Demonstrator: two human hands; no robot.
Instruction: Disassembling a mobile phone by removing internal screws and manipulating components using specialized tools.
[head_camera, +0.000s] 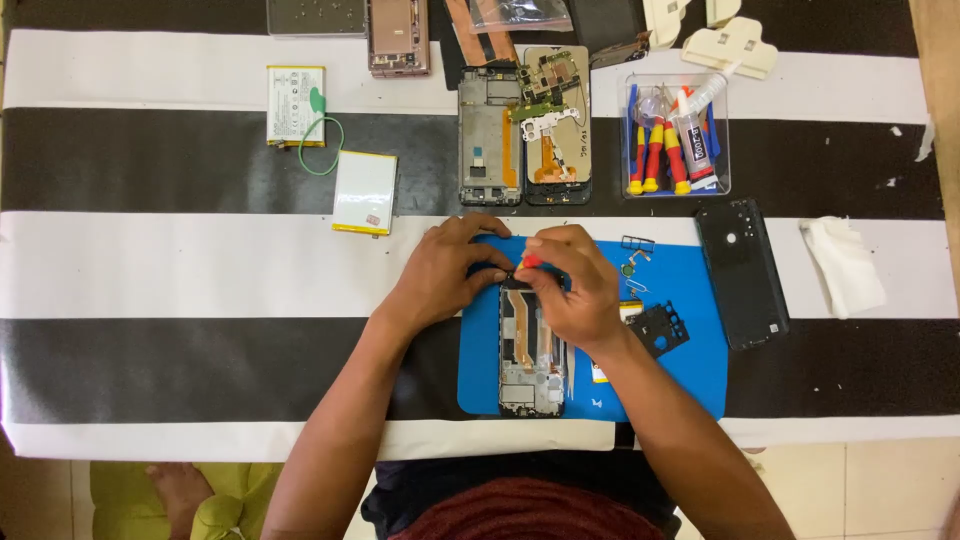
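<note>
On the far left of the black and white striped table cover (150, 270) lies a flat battery with a white and yellow label (296, 105). A thin green wire loop (322, 150) sits beside it. Next to that is a plain white flat battery with yellow edges (365, 192).

The left hand (445, 275) rests on the blue work mat (680, 370). Its fingers are curled and pressed on the top end of the opened phone frame with a copper strip inside (530, 355), which lies upright in the middle of the mat.

The right hand (572, 285) is just beside the left one. Its fingers pinch a small red-handled screwdriver (529, 262) at the top of the phone.

Further right, a small black plastic cover piece (658, 328) lies on the mat. A black phone back cover (741, 272) lies past the mat's edge. Above it is a clear box of red and yellow screwdrivers (675, 135). A crumpled white tissue (843, 265) is far right.
</note>
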